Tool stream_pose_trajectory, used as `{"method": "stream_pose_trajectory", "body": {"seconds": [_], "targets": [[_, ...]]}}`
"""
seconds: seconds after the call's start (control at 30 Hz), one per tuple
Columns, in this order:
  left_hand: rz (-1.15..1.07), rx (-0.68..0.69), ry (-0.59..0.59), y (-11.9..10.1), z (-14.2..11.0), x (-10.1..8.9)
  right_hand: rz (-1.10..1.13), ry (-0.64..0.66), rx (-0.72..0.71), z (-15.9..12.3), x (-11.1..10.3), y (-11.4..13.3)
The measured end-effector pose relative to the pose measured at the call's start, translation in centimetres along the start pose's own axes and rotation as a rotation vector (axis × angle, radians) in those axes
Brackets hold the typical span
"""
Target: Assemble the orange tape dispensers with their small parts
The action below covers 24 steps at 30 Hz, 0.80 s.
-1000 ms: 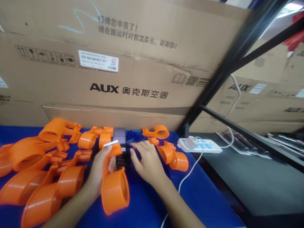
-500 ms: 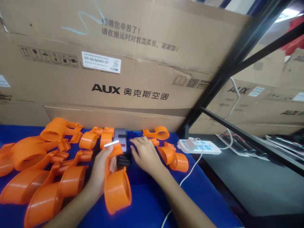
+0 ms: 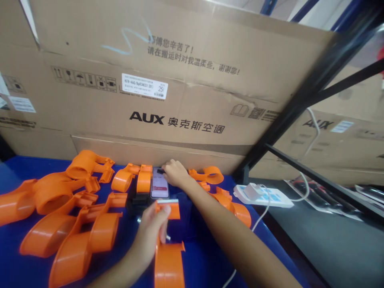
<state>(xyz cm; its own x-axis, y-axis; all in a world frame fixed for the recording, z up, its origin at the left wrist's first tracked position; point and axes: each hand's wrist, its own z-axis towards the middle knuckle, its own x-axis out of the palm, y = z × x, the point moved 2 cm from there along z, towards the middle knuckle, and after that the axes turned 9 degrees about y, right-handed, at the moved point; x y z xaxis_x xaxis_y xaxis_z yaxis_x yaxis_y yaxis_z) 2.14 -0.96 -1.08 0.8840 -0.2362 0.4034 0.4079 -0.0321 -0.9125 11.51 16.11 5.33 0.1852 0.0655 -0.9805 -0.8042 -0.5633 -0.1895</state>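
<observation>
My left hand (image 3: 153, 224) is closed around the handle of an orange tape dispenser (image 3: 169, 264), its ring hanging low and a pale strip along its upper head. Farther back, my right hand (image 3: 175, 173) has its fingers curled at the top of a phone (image 3: 159, 187). Beside those fingertips lies a small black piece (image 3: 161, 171); whether they grip it or something else is hidden. Black parts (image 3: 139, 202) sit left of the phone, partly covered by my left hand.
Several orange dispensers (image 3: 72, 252) are spread on the blue table (image 3: 12, 256) at left. More dispensers (image 3: 210, 175) lie at right, near a white power strip (image 3: 267, 196) with a cable. A large carton (image 3: 195, 100) stands behind, and a black metal frame (image 3: 288, 108) slants at right.
My right hand has moved back toward the carton, to the phone's far end. My left hand still holds the dispenser, now lower in view and further right. The camera view has shifted.
</observation>
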Motion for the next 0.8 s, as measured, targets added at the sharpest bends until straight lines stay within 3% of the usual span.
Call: {"method": "stream_pose_trajectory", "body": {"seconds": [0.17,0.27,0.33,0.43,0.53,0.67,0.8], "targets": [[-0.013,-0.155,0.261,-0.3,-1.8,1.9,0.063,-0.062,-0.086,-2.1,-1.8,0.1],[-0.038,-0.234,0.418,-0.8,-2.3,2.5,0.271,-0.137,-0.335,-4.0,-3.0,1.3],[-0.049,-0.249,0.477,-1.0,-2.5,2.6,0.348,-0.12,-0.489,-5.0,-3.3,2.6],[-0.052,-0.237,0.517,-1.2,-2.6,2.6,0.364,-0.098,-0.604,-5.8,-3.3,4.1],[-0.043,-0.209,0.473,-0.7,-2.2,2.4,0.348,-0.162,-0.56,-6.0,-3.6,3.9],[-0.041,-0.121,0.22,0.2,-1.0,1.5,0.392,-0.269,-0.395,-6.9,-4.7,1.3],[-0.071,-0.059,0.007,0.1,0.0,0.6,0.588,-0.378,-0.259,-10.0,-5.3,-0.4]]}}
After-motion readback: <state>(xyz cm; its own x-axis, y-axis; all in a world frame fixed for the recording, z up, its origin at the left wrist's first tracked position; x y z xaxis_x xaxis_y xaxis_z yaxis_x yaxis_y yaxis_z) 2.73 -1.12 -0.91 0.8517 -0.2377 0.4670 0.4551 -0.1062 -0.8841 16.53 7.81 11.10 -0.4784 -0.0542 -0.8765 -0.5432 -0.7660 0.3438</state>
